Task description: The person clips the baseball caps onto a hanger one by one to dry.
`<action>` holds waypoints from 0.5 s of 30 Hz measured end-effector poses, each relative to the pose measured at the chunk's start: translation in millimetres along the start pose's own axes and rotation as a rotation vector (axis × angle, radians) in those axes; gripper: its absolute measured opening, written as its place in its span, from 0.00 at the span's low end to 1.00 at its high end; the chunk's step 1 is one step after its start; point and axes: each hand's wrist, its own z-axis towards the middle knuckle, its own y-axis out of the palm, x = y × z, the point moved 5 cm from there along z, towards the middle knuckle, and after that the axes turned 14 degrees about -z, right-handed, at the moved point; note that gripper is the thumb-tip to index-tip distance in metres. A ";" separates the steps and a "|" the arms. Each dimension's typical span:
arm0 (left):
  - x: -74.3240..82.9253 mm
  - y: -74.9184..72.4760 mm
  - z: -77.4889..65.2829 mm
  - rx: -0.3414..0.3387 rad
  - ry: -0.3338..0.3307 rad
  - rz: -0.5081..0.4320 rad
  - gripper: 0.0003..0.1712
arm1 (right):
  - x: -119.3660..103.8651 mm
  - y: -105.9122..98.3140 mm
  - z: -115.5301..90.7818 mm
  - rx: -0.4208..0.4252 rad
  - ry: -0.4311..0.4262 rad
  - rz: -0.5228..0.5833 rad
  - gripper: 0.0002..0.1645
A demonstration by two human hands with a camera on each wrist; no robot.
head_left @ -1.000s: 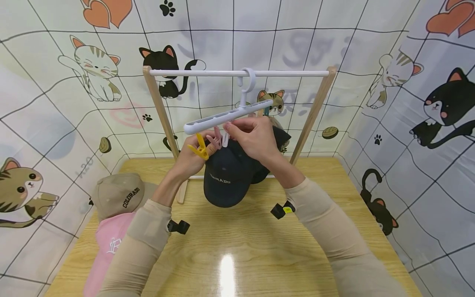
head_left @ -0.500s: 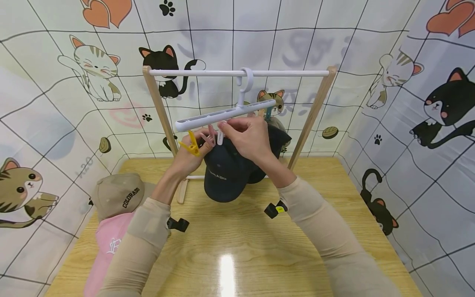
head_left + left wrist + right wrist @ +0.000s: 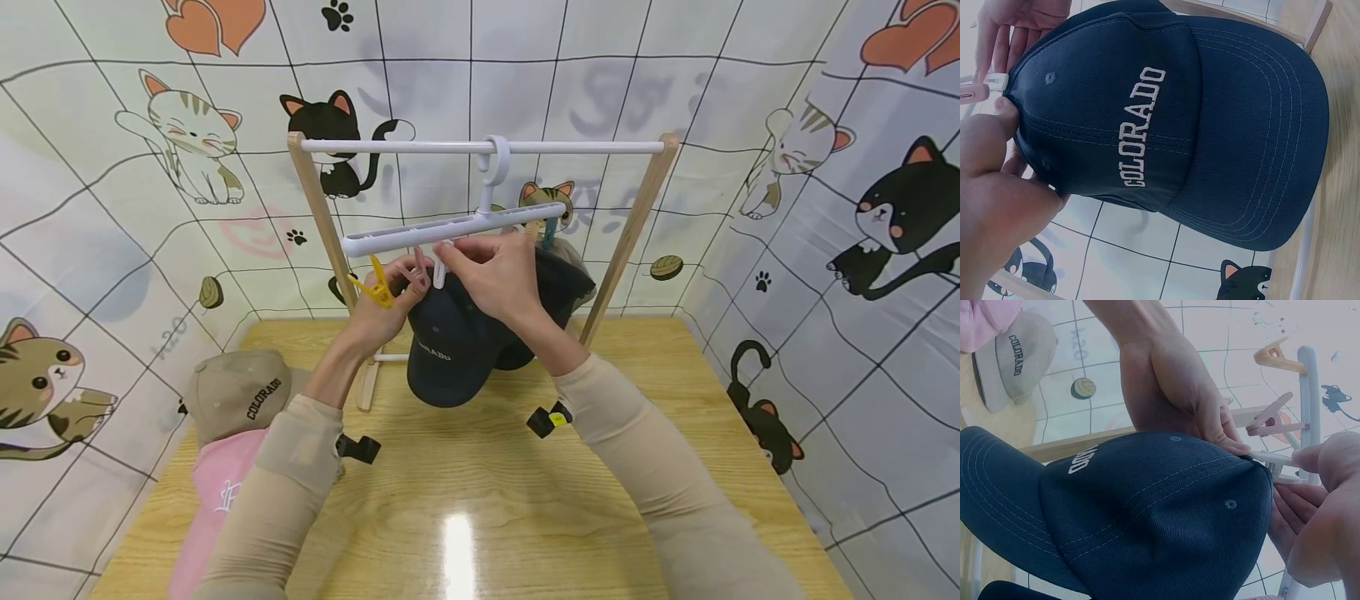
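A navy baseball cap with COLORADO lettering hangs below a white clip hanger, brim down. My left hand pinches the top of its crown. My right hand pinches a white clip on the hanger; in the right wrist view the clip's tip meets the gathered crown, though I cannot tell how firmly it bites. Beside it on the hanger are a pink clip and a yellow clip, both without a cap. Another dark cap hangs behind, partly covered by my right hand.
A wooden rack with a white rail carries the hanger's hook. A blue-green clip sits near the hanger's right end, with a greyish cap partly visible behind. A tan cap and a pink cap lie on the table at left.
Both hands, the navy cap and the hanger's near end have shifted a little to the left. The grip on the cap and on the white clip looks the same.
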 end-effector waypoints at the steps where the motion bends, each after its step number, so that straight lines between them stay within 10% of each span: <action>1: -0.3 -0.4 0.2 0.002 -0.008 -0.003 0.11 | 0.0 0.3 0.0 -0.001 0.003 -0.001 0.14; 15: -4.2 -7.4 3.0 0.014 -0.087 0.015 0.07 | -2.4 5.3 0.8 -0.004 0.044 -0.012 0.15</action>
